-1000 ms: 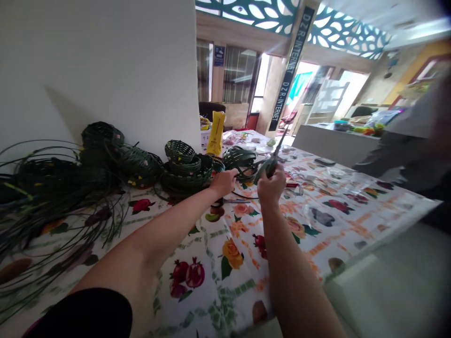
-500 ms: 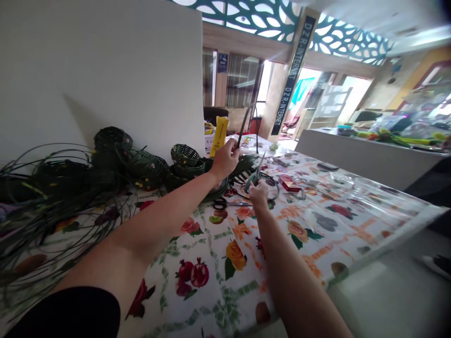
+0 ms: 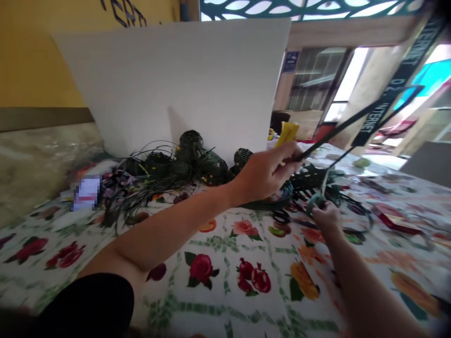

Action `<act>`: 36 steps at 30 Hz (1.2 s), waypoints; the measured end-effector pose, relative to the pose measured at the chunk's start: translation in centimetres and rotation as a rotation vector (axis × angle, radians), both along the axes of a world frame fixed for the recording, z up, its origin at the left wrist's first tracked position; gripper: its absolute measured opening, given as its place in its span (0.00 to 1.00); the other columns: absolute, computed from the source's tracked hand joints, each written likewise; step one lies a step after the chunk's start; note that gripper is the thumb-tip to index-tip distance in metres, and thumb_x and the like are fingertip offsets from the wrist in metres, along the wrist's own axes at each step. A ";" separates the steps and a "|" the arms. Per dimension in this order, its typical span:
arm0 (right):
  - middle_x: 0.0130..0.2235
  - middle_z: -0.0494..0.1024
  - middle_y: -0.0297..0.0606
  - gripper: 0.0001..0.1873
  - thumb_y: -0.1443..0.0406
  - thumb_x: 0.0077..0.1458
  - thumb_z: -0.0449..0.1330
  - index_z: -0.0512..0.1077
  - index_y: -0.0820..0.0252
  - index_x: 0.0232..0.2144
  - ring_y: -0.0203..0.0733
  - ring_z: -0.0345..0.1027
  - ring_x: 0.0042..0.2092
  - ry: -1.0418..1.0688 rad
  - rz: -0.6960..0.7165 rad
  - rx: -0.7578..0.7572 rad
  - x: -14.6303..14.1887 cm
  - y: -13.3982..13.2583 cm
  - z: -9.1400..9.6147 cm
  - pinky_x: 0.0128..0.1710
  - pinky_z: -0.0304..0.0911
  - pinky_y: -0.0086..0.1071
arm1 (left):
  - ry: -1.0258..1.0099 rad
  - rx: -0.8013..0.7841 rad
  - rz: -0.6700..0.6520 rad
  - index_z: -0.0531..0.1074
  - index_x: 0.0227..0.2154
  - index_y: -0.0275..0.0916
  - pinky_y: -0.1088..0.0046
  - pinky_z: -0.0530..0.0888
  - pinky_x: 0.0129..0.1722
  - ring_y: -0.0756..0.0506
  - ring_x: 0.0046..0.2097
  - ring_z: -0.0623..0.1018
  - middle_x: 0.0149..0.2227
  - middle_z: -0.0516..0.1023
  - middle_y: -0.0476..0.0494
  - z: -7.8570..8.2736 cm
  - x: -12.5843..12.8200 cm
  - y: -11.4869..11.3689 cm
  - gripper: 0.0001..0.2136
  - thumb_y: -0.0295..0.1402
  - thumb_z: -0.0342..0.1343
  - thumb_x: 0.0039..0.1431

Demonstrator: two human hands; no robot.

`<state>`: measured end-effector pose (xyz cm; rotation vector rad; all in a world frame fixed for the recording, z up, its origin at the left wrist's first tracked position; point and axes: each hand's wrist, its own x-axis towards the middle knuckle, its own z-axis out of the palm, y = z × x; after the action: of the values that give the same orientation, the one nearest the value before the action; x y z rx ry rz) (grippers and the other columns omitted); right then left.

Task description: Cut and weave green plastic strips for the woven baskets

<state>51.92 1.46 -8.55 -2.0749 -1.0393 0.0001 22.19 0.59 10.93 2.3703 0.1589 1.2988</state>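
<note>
My left hand (image 3: 262, 174) is closed on one end of a long dark green weaving strip (image 3: 340, 126). Out to the right the strip bends back on itself, and its other end comes down by the tips of the scissors. Those scissors (image 3: 314, 202), green-handled with blades pointing up, are in my right hand (image 3: 328, 217), whose fingers are wrapped round the handles. Whether the blades touch the strip, I cannot tell. Beneath both hands lies a dark green woven piece (image 3: 310, 180) with loose strips. A second pair of scissors, black-handled (image 3: 282, 216), rests on the tablecloth.
Several woven green baskets (image 3: 211, 166) and a tangle of loose strips (image 3: 141, 195) sit along a white board (image 3: 183, 80). A yellow packet (image 3: 288, 133) stands behind my left hand. At the right lies a red box (image 3: 394, 218); a phone (image 3: 87, 192) is far left.
My view has swung left. The left hand has come closer and the strip, upright before, now slants to the right. My right hand still holds the scissors near the strip.
</note>
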 end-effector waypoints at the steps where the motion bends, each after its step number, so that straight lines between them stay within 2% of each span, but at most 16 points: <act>1: 0.46 0.75 0.41 0.14 0.61 0.63 0.59 0.71 0.62 0.47 0.44 0.72 0.44 0.012 -0.029 -0.044 -0.2 -0.1 0.1 0.42 0.70 0.40 | 0.011 -0.019 0.010 0.66 0.35 0.39 0.76 0.72 0.34 0.53 0.30 0.73 0.31 0.73 0.50 -0.6 -1.7 -0.4 0.01 0.28 0.50 0.63; 4: 0.44 0.75 0.40 0.12 0.58 0.63 0.59 0.72 0.59 0.44 0.42 0.72 0.42 0.027 -0.074 -0.142 -0.7 -0.6 0.7 0.42 0.69 0.38 | 0.014 -0.022 0.062 0.68 0.37 0.38 0.76 0.72 0.35 0.53 0.31 0.73 0.32 0.75 0.47 -2.5 -6.6 -1.6 0.03 0.30 0.51 0.64; 5: 0.43 0.76 0.39 0.09 0.58 0.63 0.58 0.73 0.55 0.42 0.41 0.71 0.42 0.026 -0.088 -0.164 -0.9 -0.7 0.9 0.41 0.68 0.35 | 0.005 -0.002 0.082 0.69 0.37 0.37 0.77 0.72 0.34 0.52 0.32 0.74 0.32 0.75 0.47 -3.0 -8.1 -1.9 0.03 0.30 0.52 0.63; 7: 0.40 0.76 0.41 0.09 0.58 0.61 0.59 0.72 0.55 0.40 0.43 0.71 0.40 0.010 -0.090 -0.185 -1.2 -0.8 1.1 0.40 0.67 0.36 | -0.002 -0.002 0.101 0.70 0.37 0.36 0.77 0.72 0.34 0.52 0.32 0.74 0.32 0.76 0.46 -3.7 -10.7 -2.7 0.04 0.30 0.53 0.62; 10: 0.40 0.77 0.53 0.11 0.60 0.55 0.61 0.72 0.56 0.40 0.54 0.72 0.42 -0.041 -0.055 -0.194 -1.5 -0.6 1.1 0.37 0.64 0.40 | -0.030 -0.127 0.096 0.70 0.37 0.36 0.77 0.73 0.35 0.52 0.32 0.76 0.32 0.76 0.45 -4.3 -13.9 -3.8 0.03 0.29 0.53 0.62; 13: 0.43 0.76 0.62 0.18 0.59 0.52 0.59 0.71 0.58 0.46 0.63 0.71 0.45 -0.088 -0.037 -0.219 -1.8 -0.1 0.8 0.37 0.63 0.44 | -0.100 -0.317 0.062 0.69 0.36 0.37 0.74 0.75 0.36 0.51 0.33 0.77 0.34 0.76 0.44 -4.6 -16.1 -4.6 0.04 0.31 0.54 0.62; 15: 0.45 0.75 0.65 0.22 0.58 0.51 0.57 0.71 0.60 0.48 0.65 0.70 0.46 -0.124 -0.030 -0.234 -2.0 0.3 0.7 0.38 0.62 0.46 | -0.147 -0.469 0.008 0.69 0.35 0.37 0.74 0.75 0.36 0.51 0.32 0.76 0.34 0.76 0.44 -4.7 -17.0 -4.7 0.05 0.33 0.54 0.62; 17: 0.48 0.75 0.64 0.23 0.57 0.50 0.56 0.71 0.58 0.47 0.65 0.69 0.48 -0.161 -0.018 -0.237 -2.3 0.4 0.7 0.40 0.62 0.46 | -0.211 -0.597 -0.054 0.68 0.34 0.37 0.74 0.75 0.34 0.52 0.31 0.76 0.32 0.75 0.46 -4.8 -17.7 -4.7 0.06 0.35 0.56 0.61; 19: 0.48 0.75 0.62 0.24 0.55 0.51 0.54 0.70 0.58 0.48 0.66 0.69 0.49 -0.190 -0.024 -0.227 -2.5 0.2 0.9 0.42 0.62 0.46 | -0.268 -0.658 -0.083 0.68 0.34 0.37 0.74 0.76 0.34 0.52 0.30 0.76 0.31 0.75 0.47 -4.7 -18.2 -4.6 0.08 0.36 0.57 0.60; 23: 0.48 0.74 0.60 0.28 0.52 0.57 0.48 0.68 0.64 0.52 0.67 0.69 0.50 -0.222 -0.061 -0.199 -2.4 -0.2 1.4 0.44 0.62 0.48 | -0.335 -0.634 -0.074 0.68 0.34 0.37 0.74 0.76 0.35 0.51 0.31 0.77 0.32 0.75 0.47 -4.3 -19.0 -4.5 0.08 0.36 0.57 0.61; 26: 0.48 0.74 0.60 0.25 0.54 0.59 0.52 0.69 0.66 0.51 0.65 0.69 0.49 -0.224 -0.070 -0.213 -1.8 -0.4 1.3 0.43 0.63 0.47 | -0.436 -0.604 -0.036 0.67 0.34 0.37 0.74 0.76 0.35 0.51 0.31 0.78 0.33 0.76 0.48 -4.3 -19.4 -4.1 0.07 0.35 0.56 0.61; 28: 0.44 0.75 0.56 0.22 0.56 0.61 0.55 0.69 0.67 0.50 0.60 0.71 0.46 -0.205 -0.090 -0.235 -1.4 -0.4 1.0 0.42 0.65 0.45 | -0.486 -0.601 0.018 0.66 0.34 0.38 0.74 0.75 0.34 0.51 0.30 0.78 0.33 0.76 0.48 -4.7 -19.6 -3.5 0.07 0.35 0.57 0.61; 30: 0.45 0.75 0.45 0.19 0.57 0.62 0.57 0.69 0.63 0.50 0.49 0.71 0.44 -0.183 -0.114 -0.245 -1.1 -0.4 0.6 0.43 0.67 0.43 | -0.478 -0.613 0.071 0.66 0.34 0.38 0.75 0.74 0.33 0.52 0.30 0.78 0.33 0.76 0.49 -5.4 -19.7 -2.7 0.08 0.36 0.57 0.61; 31: 0.46 0.74 0.43 0.18 0.57 0.63 0.57 0.69 0.62 0.50 0.45 0.71 0.44 -0.178 -0.116 -0.238 -1.0 -0.3 0.4 0.44 0.68 0.42 | -0.459 -0.622 0.091 0.66 0.34 0.38 0.76 0.74 0.33 0.52 0.29 0.77 0.33 0.76 0.49 -5.8 -19.7 -2.3 0.08 0.36 0.57 0.61; 36: 0.49 0.74 0.42 0.15 0.60 0.63 0.59 0.69 0.62 0.50 0.45 0.71 0.46 -0.189 -0.065 -0.171 -0.8 -0.1 -0.2 0.44 0.70 0.42 | -0.310 -0.609 0.186 0.67 0.34 0.37 0.75 0.74 0.34 0.52 0.30 0.76 0.33 0.74 0.49 -8.5 -19.6 -0.6 0.07 0.36 0.54 0.62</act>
<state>51.16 1.40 -8.80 -2.2975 -1.1175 -0.1477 2.61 -0.01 2.39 1.6550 0.5969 1.4307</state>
